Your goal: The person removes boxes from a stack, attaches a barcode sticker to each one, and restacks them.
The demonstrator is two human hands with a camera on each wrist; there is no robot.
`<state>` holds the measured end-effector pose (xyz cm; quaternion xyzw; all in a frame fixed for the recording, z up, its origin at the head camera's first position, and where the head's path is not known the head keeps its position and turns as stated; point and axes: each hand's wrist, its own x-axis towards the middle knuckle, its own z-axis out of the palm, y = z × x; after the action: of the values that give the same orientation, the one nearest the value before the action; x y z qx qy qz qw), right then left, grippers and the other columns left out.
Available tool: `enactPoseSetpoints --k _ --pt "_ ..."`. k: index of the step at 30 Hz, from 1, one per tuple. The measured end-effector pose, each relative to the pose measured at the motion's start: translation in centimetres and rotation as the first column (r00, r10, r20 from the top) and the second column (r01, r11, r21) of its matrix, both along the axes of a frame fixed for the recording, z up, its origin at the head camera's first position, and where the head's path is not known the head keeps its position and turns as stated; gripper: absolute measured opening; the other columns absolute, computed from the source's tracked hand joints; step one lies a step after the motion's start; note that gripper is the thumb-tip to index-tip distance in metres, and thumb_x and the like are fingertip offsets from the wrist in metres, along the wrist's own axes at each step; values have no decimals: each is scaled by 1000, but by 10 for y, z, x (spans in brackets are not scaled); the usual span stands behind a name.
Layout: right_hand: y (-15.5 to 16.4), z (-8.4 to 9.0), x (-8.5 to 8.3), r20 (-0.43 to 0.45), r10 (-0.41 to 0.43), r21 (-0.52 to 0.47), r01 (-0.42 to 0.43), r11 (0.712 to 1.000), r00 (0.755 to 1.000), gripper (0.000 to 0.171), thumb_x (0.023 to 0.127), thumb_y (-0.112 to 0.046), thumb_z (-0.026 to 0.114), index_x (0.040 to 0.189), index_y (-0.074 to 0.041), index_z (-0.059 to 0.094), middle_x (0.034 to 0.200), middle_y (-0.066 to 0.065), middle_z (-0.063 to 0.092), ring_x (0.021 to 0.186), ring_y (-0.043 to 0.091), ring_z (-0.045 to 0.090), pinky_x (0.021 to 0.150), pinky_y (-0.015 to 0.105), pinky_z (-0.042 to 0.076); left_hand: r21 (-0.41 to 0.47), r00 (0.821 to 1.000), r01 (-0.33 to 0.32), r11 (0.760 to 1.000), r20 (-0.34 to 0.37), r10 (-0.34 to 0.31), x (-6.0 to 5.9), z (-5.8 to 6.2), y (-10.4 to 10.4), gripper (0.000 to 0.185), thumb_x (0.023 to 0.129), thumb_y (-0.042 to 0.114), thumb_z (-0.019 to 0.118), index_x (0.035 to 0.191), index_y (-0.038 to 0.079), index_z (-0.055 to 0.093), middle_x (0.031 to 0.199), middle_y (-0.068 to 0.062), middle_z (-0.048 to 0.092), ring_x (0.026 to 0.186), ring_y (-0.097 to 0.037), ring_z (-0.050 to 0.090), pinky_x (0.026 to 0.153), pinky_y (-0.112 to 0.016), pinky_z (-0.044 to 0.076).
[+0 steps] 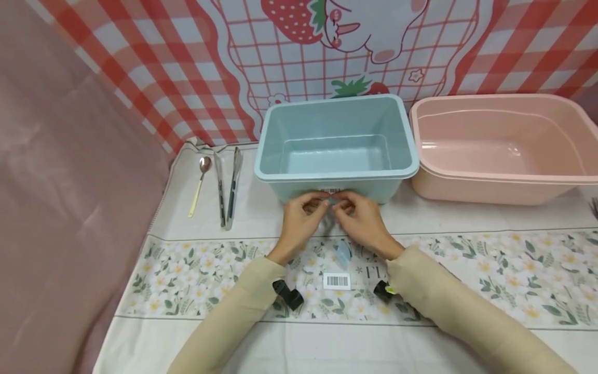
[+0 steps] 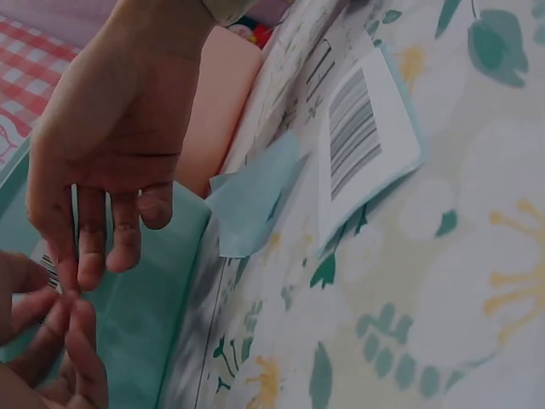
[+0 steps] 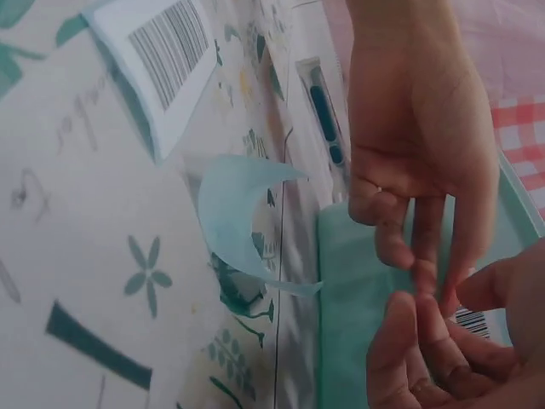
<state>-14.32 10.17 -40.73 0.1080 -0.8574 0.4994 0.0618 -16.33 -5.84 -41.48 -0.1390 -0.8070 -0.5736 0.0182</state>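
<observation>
A small white barcode label point(image 1: 330, 190) lies against the front wall of the light blue plastic bin point(image 1: 336, 180), just below its rim. My left hand point(image 1: 301, 215) pinches the label's lower edge from the left. From the right, my right hand point(image 1: 362, 218) pinches it too, and the fingertips of both hands meet there. Curled fingers hide part of the label in both wrist views. Below the hands, a curled piece of pale blue backing paper point(image 3: 234, 209) rests on the tablecloth. Nearer to me lies another white barcode label point(image 1: 337, 281) with a blue back.
Right of the blue bin stands a pink bin point(image 1: 504, 189). At the left lie a spoon point(image 1: 198, 187) with a pale yellow handle and two pairs of metal tongs point(image 1: 232, 192). A fork point(image 1: 594, 206) shows at the right edge. Behind the bins hangs a red checked cloth point(image 1: 187, 67).
</observation>
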Motion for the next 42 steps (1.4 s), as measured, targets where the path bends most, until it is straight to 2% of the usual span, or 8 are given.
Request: enactPoseSetpoints --k 5,12,24,28,32,37,40,42 --pt "4 3 2 -15 22 -13 -22 1000 1000 29 93 -9 57 121 -6 61 91 8 71 76 19 68 67 31 53 15 999 35 999 -5 -35 3 3 -1 23 93 15 64 115 9 68 97 -10 71 80 -18 66 71 -26 55" --pt "7 1 0 -22 2 -25 -3 1000 1000 30 89 0 53 117 -1 63 87 11 72 67 15 66 58 23 49 -10 1000 10 1000 28 -10 1 0 -3 22 92 9 63 114 7 68 95 -11 70 73 -18 66 65 -25 55" --pt "11 0 0 -24 15 -2 -15 1000 1000 30 88 0 56 117 -1 63 87 11 72 68 16 67 60 24 51 -14 998 46 999 31 -45 1 2 -1 23 91 10 65 114 8 68 97 -9 70 78 -15 67 70 -25 56" --pt "16 1 10 -71 43 59 -39 998 997 21 90 -4 61 110 -1 66 87 10 72 74 20 69 63 27 55 -47 997 81 996 12 -80 10 3 -4 23 89 7 65 112 7 69 94 -9 71 79 -16 67 68 -24 55" --pt "23 2 29 -86 115 131 -103 986 990 16 89 -7 64 104 -3 69 86 6 73 76 17 69 59 23 54 -120 993 114 986 10 -114 29 2 -15 20 88 6 67 107 9 71 88 -5 72 81 -14 66 64 -22 55" --pt "31 6 54 -49 240 205 -226 952 970 12 85 -3 68 95 -8 71 82 -2 71 71 6 64 54 19 48 -251 980 198 948 29 -197 57 1 -27 16 85 10 73 101 13 72 90 0 70 80 -12 64 62 -22 52" --pt "31 3 70 -14 321 255 -307 917 947 12 81 -3 73 91 -10 70 78 -5 67 68 2 60 56 18 47 -364 964 255 896 31 -263 72 1 -31 17 81 13 78 97 13 73 92 2 69 82 -12 63 68 -23 51" --pt "28 0 79 2 358 302 -341 890 934 13 79 -6 76 91 -10 70 77 -6 65 68 2 58 58 18 48 -457 953 280 844 28 -301 81 0 -33 22 79 18 81 98 13 73 95 2 67 85 -13 61 73 -25 51"
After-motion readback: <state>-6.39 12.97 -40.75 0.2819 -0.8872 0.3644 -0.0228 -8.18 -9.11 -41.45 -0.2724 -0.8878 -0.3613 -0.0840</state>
